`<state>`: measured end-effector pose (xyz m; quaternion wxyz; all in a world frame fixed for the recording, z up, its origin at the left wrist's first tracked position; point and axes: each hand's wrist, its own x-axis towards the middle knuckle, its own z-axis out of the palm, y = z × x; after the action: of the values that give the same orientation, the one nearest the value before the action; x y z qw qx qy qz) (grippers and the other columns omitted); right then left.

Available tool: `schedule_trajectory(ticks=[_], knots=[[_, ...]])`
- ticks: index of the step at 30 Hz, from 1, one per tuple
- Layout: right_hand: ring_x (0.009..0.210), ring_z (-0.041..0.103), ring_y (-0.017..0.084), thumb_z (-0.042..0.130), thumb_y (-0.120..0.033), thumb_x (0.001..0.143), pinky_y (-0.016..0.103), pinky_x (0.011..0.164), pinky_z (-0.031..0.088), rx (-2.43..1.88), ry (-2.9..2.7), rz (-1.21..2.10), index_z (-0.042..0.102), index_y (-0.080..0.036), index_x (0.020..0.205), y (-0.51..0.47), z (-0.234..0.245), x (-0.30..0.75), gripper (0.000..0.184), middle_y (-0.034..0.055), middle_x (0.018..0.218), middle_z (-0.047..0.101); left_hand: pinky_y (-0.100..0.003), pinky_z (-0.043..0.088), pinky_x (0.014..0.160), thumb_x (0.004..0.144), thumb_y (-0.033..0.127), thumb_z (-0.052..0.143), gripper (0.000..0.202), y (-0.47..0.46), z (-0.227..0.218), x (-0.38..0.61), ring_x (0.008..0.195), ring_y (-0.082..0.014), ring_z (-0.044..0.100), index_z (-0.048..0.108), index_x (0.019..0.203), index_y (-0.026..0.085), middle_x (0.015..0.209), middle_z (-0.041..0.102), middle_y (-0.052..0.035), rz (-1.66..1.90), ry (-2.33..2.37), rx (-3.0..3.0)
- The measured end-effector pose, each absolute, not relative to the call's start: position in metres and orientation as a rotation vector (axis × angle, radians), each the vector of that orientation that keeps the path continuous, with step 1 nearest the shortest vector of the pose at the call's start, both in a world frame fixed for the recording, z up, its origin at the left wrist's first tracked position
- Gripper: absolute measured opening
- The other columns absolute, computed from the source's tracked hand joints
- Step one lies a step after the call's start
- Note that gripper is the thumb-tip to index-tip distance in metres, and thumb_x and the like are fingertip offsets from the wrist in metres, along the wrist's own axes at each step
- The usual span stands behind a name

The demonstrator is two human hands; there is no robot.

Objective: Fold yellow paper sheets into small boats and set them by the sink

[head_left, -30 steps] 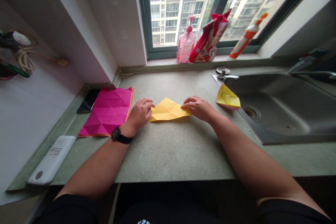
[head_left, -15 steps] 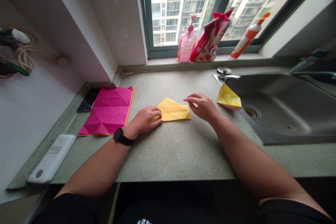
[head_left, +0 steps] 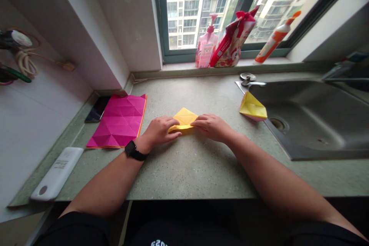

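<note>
A folded sheet of yellow paper (head_left: 184, 116) lies on the countertop in front of me, its pointed corner facing the window. Its near edge is lifted into a narrow band. My left hand (head_left: 163, 130), with a black watch on the wrist, pinches the left end between thumb and fingers. At the other end, my right hand (head_left: 211, 126) has its fingers closed on the paper and covers that corner. A folded yellow paper piece (head_left: 253, 107) with a pinkish underside stands beside the sink.
Creased magenta paper sheets (head_left: 119, 121) lie at left, partly over a dark phone (head_left: 97, 109). A white power bank (head_left: 57, 173) rests near the front edge. The steel sink (head_left: 317, 123) is at right. Pink pump bottle (head_left: 206, 48), red bag (head_left: 235, 42) and orange-white bottle (head_left: 273, 42) line the sill.
My right hand has come down and left onto the yellow paper and taken hold of its right end. The paper's near edge is now raised. My left hand stays at the left end.
</note>
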<state>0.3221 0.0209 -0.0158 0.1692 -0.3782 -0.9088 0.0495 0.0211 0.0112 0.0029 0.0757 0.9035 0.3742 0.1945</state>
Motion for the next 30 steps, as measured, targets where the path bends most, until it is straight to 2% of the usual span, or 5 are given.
schedule_trajectory(ticks=[4, 9, 13, 22, 30], knots=[[0.098, 0.079, 0.025, 0.065, -0.018, 0.1, 0.038, 0.089, 0.059, -1.111, -2.582, 0.167, 0.085, -0.03, 0.116, 0.02, -0.012, 0.322, 0.027, 0.0071, 0.111, 0.084, -0.037, 0.06, 0.088, 0.102, 0.029, 0.068, 0.017, 0.012, 0.0, 0.021, 0.102, -0.0253, 0.078, 0.075, 0.116, 0.023, 0.112, 0.082, -0.0072, 0.596, 1.153, 2.705], [0.097, 0.079, 0.024, 0.067, -0.02, 0.099, 0.036, 0.088, 0.059, -1.161, -2.566, 0.169, 0.078, -0.033, 0.136, 0.018, -0.011, 0.324, 0.04, 0.0056, 0.116, 0.085, -0.036, 0.063, 0.093, 0.106, 0.025, 0.062, 0.035, 0.011, -0.002, 0.022, 0.109, -0.0237, 0.079, 0.066, 0.141, 0.022, 0.129, 0.08, -0.0094, 0.742, 1.18, 2.585], [0.099, 0.079, 0.025, 0.066, -0.023, 0.101, 0.036, 0.086, 0.059, -1.186, -2.54, 0.175, 0.072, -0.034, 0.144, 0.018, -0.012, 0.324, 0.045, 0.0064, 0.122, 0.084, -0.04, 0.064, 0.099, 0.104, 0.021, 0.065, 0.045, 0.011, -0.004, 0.022, 0.112, -0.0246, 0.079, 0.06, 0.15, 0.02, 0.132, 0.079, -0.0109, 0.774, 1.164, 2.54], [0.099, 0.077, 0.023, 0.066, -0.019, 0.098, 0.035, 0.083, 0.061, -1.198, -2.468, 0.207, 0.07, -0.034, 0.145, 0.02, -0.019, 0.324, 0.05, 0.006, 0.131, 0.078, -0.039, 0.064, 0.1, 0.101, 0.016, 0.069, 0.047, 0.018, -0.011, 0.02, 0.108, -0.0222, 0.078, 0.062, 0.147, 0.021, 0.131, 0.078, -0.0095, 0.834, 1.151, 2.468], [0.111, 0.075, 0.028, 0.068, -0.016, 0.096, 0.044, 0.096, 0.06, -1.185, -2.434, 0.189, 0.074, -0.031, 0.14, 0.023, -0.023, 0.322, 0.047, 0.0093, 0.131, 0.077, -0.05, 0.056, 0.111, 0.1, 0.014, 0.067, 0.038, 0.021, -0.007, 0.021, 0.126, -0.0289, 0.068, 0.071, 0.136, 0.024, 0.135, 0.074, -0.0093, 0.718, 1.156, 2.646]])
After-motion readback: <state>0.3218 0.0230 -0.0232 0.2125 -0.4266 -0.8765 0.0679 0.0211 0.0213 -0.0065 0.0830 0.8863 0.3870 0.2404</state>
